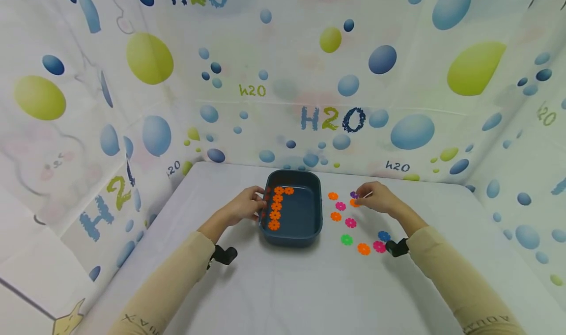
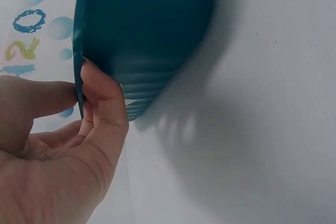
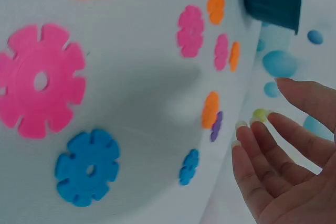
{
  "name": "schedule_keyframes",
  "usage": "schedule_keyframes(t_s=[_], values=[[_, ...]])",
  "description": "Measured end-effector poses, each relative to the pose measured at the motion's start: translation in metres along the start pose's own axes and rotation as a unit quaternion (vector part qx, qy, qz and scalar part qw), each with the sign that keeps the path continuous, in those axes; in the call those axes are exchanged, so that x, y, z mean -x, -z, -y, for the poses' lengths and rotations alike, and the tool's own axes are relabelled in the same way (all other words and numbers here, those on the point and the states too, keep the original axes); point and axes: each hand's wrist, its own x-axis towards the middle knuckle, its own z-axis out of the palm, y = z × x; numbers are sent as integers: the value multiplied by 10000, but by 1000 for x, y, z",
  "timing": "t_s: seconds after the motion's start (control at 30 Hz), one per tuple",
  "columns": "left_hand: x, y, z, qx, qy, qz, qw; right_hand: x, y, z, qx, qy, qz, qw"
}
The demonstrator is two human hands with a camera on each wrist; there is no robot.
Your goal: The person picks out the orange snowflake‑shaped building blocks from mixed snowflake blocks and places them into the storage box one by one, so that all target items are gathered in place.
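My left hand [image 1: 242,206] grips the left rim of a dark blue plastic bin [image 1: 293,240]. In the left wrist view the thumb lies on one face of the bin wall [image 2: 152,30] and the fingers on the other. Inside the bin, orange slotted flower-shaped discs [image 1: 275,207] form a column on the left, with one more at the top. My right hand [image 1: 376,197] hovers over the far loose discs, near a purple disc [image 1: 354,195] and an orange disc [image 1: 354,203]. The right wrist view shows its fingers [image 3: 286,124] loosely bent and apart from the thumb, holding nothing.
Right of the bin, several loose discs lie on the white cloth, among them a green disc [image 1: 347,239], a pink disc [image 1: 379,246] and a blue disc [image 1: 383,236]. A patterned curtain [image 1: 283,79] stands behind the table.
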Motion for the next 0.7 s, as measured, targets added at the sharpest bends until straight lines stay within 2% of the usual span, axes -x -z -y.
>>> schedule_keyframes(t_s=[0.4,0.7], values=[[2,-2,-1,-21,72,-62,10000,-14,-9,-29,-80,-574,-37,9983],[1,-1,0,2,43,-49,10000,-23,-17,-39,-105,-562,-71,9983]])
